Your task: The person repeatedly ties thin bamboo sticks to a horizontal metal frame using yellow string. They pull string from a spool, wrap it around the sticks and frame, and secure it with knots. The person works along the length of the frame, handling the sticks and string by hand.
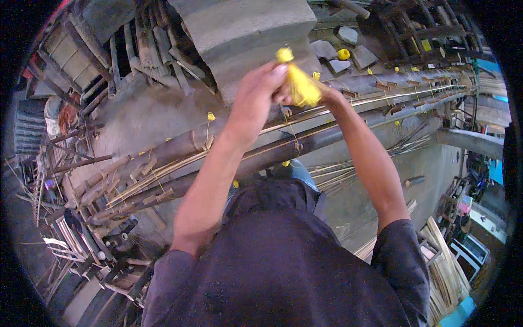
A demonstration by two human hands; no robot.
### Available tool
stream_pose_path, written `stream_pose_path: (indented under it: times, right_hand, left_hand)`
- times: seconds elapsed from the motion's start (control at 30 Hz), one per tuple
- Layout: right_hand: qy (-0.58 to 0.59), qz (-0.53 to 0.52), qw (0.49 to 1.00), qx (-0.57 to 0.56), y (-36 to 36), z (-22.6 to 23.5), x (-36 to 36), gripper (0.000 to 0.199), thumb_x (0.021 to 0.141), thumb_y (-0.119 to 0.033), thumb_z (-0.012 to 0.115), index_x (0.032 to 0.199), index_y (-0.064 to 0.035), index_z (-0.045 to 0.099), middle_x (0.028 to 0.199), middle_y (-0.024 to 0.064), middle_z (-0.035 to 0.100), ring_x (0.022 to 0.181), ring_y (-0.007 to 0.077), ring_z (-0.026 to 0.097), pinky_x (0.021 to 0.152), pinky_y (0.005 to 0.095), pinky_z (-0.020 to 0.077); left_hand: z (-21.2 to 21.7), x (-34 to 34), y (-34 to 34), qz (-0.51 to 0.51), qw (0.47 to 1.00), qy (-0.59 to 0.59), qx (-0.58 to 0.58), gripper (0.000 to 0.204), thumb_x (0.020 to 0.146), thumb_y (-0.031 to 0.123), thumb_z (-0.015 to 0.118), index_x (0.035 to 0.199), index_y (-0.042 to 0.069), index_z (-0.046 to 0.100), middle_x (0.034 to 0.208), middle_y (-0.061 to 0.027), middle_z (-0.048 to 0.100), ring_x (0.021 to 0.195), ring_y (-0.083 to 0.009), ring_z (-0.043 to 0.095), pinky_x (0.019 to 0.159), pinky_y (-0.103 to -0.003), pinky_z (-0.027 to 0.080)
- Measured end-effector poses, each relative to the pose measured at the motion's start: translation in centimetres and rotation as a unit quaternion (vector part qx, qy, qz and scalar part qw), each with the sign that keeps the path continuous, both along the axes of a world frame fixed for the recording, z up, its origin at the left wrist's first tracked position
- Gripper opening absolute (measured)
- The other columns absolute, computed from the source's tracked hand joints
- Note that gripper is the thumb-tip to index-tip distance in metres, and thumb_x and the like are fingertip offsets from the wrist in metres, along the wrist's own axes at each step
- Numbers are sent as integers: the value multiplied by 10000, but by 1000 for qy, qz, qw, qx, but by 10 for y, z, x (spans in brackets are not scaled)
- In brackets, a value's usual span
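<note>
My left hand (266,82) is raised above the poles, its fingers closed round a bundle of bright yellow string (303,86). One tuft of yellow sticks up past the thumb, and the rest hangs down to the right, smeared by motion. Right beside the bundle is my right hand (328,96); its fingers are mostly hidden behind the yellow and blurred, so their grip does not show. Below both hands, long thin pale strips (321,113) run between two thick dark bamboo poles (256,162), tied in places with yellow string and short wooden pegs.
A concrete block (250,27) stands beyond the poles. Stones (347,36) and a yellow ball of string (343,54) lie to its right. Stacked wood (147,46) fills the far left. Loose thin strips (370,158) lie on the floor at right, near a concrete post (471,143).
</note>
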State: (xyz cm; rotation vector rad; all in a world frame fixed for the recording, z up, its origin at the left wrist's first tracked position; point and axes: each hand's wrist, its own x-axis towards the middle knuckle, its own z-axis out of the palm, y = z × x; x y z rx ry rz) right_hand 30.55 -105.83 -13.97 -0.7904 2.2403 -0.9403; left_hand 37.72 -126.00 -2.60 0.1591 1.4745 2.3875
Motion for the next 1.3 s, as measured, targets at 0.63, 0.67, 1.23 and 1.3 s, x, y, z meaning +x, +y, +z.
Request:
stream_pose_path:
  times: [0.63, 0.67, 1.23, 1.3]
  right_hand:
    - [24, -538, 839, -72, 11, -182, 253, 253, 846, -163, 636, 1057, -24, 628, 1001, 117, 629, 883, 220, 583, 798, 350, 476]
    - [67, -467, 878, -77, 8, -221, 246, 274, 845, -172, 637, 1080, -32, 624, 1024, 122, 620, 919, 228, 572, 824, 359, 466]
    - [-69, -218, 967, -111, -12, -113, 240, 344, 789, -310, 654, 1034, -73, 699, 964, 178, 691, 892, 357, 649, 835, 464, 478]
    - [-243, -264, 919, -160, -16, -79, 236, 287, 831, -309, 628, 947, -63, 717, 863, 165, 694, 802, 345, 651, 766, 431, 498]
  left_hand:
    - [-202, -96, 16, 42, 848, -64, -525, 385, 869, 345, 504, 886, -17, 634, 778, -195, 631, 772, -316, 599, 728, -417, 436]
    - [-191, -94, 24, 32, 844, -39, -534, 389, 871, 347, 500, 861, -23, 619, 753, -194, 616, 742, -313, 585, 707, -416, 431]
    - [-151, -104, -15, 77, 958, -263, -80, 212, 993, 267, 475, 911, 81, 535, 700, 31, 452, 638, -74, 474, 580, -225, 430]
    - [-124, -88, 2, 40, 961, -237, -140, 238, 999, 284, 467, 982, 68, 566, 750, 27, 496, 719, -90, 530, 665, -252, 474]
